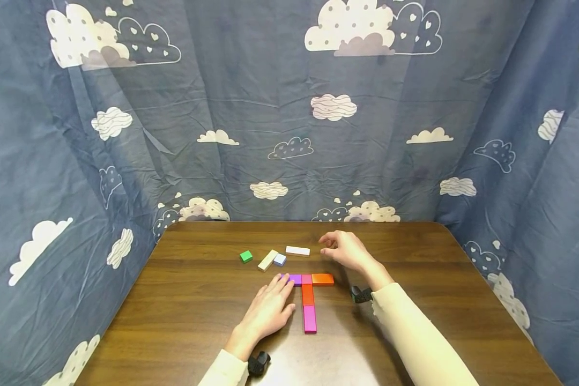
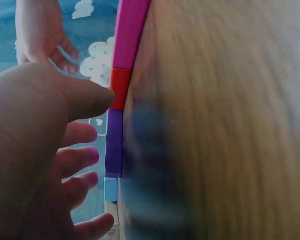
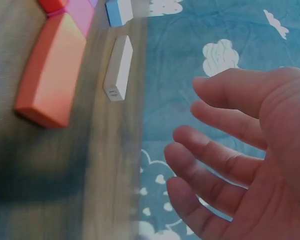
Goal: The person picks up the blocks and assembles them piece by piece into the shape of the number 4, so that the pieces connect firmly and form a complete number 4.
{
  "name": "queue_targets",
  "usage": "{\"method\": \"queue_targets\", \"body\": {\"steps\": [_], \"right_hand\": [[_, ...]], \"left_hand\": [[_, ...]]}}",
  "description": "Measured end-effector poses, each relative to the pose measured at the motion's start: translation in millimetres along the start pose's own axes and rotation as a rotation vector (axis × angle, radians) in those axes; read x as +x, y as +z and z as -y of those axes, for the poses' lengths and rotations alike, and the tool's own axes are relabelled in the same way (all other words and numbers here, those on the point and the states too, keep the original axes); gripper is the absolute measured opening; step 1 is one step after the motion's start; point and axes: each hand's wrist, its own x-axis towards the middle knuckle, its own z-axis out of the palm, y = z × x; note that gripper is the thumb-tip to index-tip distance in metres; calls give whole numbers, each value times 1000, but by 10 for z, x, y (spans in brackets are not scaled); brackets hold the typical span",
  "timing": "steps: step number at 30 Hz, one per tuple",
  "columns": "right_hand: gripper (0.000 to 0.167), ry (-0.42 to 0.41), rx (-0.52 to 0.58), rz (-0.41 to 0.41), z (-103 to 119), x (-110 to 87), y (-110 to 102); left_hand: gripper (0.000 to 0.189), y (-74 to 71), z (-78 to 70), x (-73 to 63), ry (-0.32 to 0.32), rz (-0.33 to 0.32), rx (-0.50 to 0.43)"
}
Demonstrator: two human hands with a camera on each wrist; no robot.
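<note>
Flat blocks form a T on the table: a purple block (image 1: 296, 280), a small pink block (image 1: 306, 279) and an orange block (image 1: 323, 279) make the bar. Below the pink one, a red block (image 1: 307, 295) and a magenta block (image 1: 310, 319) make the stem. My left hand (image 1: 265, 311) lies at the left of the T, its fingertips at the purple block's left end, fingers extended. Up and to the right of the orange block (image 3: 52, 75), my right hand (image 1: 348, 251) hovers with loosely bent fingers and holds nothing; the white block (image 3: 119, 70) is nearest it.
Behind the T lie a green block (image 1: 246, 256), a cream block (image 1: 267, 260), a small light-blue block (image 1: 280, 260) and the white block. The brown wooden table (image 1: 183, 311) ends at a blue cloud-patterned curtain (image 1: 251, 123) at the back and sides.
</note>
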Motion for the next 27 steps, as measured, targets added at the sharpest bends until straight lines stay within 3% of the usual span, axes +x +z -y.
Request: {"method": "queue_targets", "body": {"steps": [12,18,27], "right_hand": [[26,36,-3,78,20,396,248],[26,47,-33,103,2,475,413],[23,99,-54,131,-58,481,583]], "left_hand": [[66,86,-15,12,-60,48,-47],[67,110,-16,-4,-59,82,-35],[65,79,-29,-12,-54,74,-39]]}}
